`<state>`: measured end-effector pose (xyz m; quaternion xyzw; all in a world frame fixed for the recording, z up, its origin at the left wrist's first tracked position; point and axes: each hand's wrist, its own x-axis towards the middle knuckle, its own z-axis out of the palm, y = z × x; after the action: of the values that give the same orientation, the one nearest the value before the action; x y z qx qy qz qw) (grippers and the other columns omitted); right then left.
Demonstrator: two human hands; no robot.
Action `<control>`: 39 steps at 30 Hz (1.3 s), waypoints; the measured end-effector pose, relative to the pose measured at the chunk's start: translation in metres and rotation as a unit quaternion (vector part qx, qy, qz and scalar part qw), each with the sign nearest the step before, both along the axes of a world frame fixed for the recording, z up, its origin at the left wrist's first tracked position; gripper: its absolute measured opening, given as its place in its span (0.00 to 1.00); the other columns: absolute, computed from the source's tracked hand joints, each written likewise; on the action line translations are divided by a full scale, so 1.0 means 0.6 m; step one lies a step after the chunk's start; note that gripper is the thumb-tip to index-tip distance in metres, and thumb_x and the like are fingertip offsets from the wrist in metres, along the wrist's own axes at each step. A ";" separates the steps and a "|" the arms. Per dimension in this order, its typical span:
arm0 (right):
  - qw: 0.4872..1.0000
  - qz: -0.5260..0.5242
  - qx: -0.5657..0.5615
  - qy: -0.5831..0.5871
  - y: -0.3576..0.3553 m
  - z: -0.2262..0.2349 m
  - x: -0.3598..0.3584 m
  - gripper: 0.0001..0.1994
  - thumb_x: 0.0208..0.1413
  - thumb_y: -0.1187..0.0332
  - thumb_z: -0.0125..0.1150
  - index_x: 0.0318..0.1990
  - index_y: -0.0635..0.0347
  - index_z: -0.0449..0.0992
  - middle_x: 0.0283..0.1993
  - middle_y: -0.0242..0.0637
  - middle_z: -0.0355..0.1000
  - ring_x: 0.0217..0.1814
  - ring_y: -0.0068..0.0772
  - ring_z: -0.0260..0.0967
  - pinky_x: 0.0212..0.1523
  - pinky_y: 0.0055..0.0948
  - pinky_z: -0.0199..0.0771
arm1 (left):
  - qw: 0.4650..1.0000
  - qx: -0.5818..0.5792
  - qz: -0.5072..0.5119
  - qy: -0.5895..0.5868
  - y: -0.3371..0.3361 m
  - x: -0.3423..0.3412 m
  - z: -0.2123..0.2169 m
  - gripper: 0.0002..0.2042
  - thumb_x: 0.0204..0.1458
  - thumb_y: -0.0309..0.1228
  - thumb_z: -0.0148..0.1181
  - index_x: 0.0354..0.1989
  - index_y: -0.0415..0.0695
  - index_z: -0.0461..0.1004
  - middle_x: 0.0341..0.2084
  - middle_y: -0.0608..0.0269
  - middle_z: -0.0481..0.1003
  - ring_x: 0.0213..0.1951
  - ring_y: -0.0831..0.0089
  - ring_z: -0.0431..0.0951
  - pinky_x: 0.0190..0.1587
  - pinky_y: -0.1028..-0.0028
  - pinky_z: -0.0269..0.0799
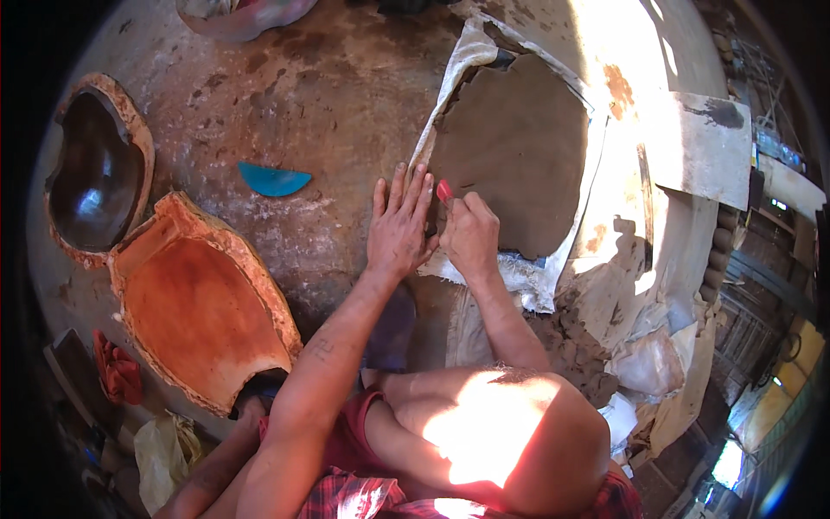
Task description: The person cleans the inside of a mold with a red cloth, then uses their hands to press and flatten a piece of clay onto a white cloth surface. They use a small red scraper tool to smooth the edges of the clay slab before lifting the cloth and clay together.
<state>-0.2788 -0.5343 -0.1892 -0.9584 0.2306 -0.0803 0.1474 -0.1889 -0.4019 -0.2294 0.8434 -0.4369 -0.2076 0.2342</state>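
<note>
A broad slab of grey-brown clay (519, 147) lies on a white cloth (439, 104) whose edges stick out around it. My left hand (398, 221) is laid flat with its fingers stretched out, by the slab's near left edge and the cloth's border. Close beside it, my right hand (469, 233) is closed around a small tool with a red end (444, 190), over the slab's near left corner. The fingers hide the rest of the tool, so its kind does not show. Left of my hands rests a blue half-moon scraper (275, 179).
At the left stand an orange-red hollow mould (203, 303) and a dark, shiny hollow form (99, 173) with a rough rim. A bowl (246, 19) sits at the far edge. Loose clay lumps (575, 350) and a plastic bag (648, 363) lie at the near right; a pale board (707, 147) juts out beyond.
</note>
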 end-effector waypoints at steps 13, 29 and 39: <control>0.987 0.136 -0.039 0.070 -0.085 0.009 0.022 0.07 0.58 0.73 0.68 0.42 0.57 0.88 0.39 0.37 0.77 0.50 0.44 0.79 0.51 0.45 0.84 | 0.998 -0.028 0.006 0.053 0.011 0.002 -0.009 0.63 0.53 0.63 0.75 0.87 0.39 0.44 0.88 0.52 0.44 0.88 0.52 0.39 0.87 0.47 0.36; 0.962 0.246 0.003 0.117 -0.037 0.033 -0.021 0.08 0.56 0.71 0.64 0.41 0.55 0.86 0.42 0.33 0.75 0.53 0.42 0.76 0.53 0.43 0.80 | 0.989 -0.127 0.064 0.043 0.018 -0.001 -0.038 0.68 0.46 0.50 0.84 0.87 0.36 0.40 0.86 0.50 0.51 0.87 0.48 0.47 0.86 0.45 0.43; 0.976 -0.196 -0.035 0.086 -0.102 0.048 -0.105 0.02 0.61 0.76 0.68 0.38 0.65 0.83 0.39 0.48 0.78 0.39 0.57 0.79 0.42 0.51 0.81 | 0.991 -0.110 0.059 0.048 0.014 -0.003 -0.024 0.65 0.46 0.47 0.83 0.87 0.39 0.44 0.86 0.51 0.52 0.87 0.48 0.47 0.86 0.46 0.43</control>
<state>-0.3418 -0.5953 -0.1604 -0.9025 0.4228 -0.0327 0.0749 -0.1907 -0.3934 -0.2441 0.8257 -0.3947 -0.1849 0.3580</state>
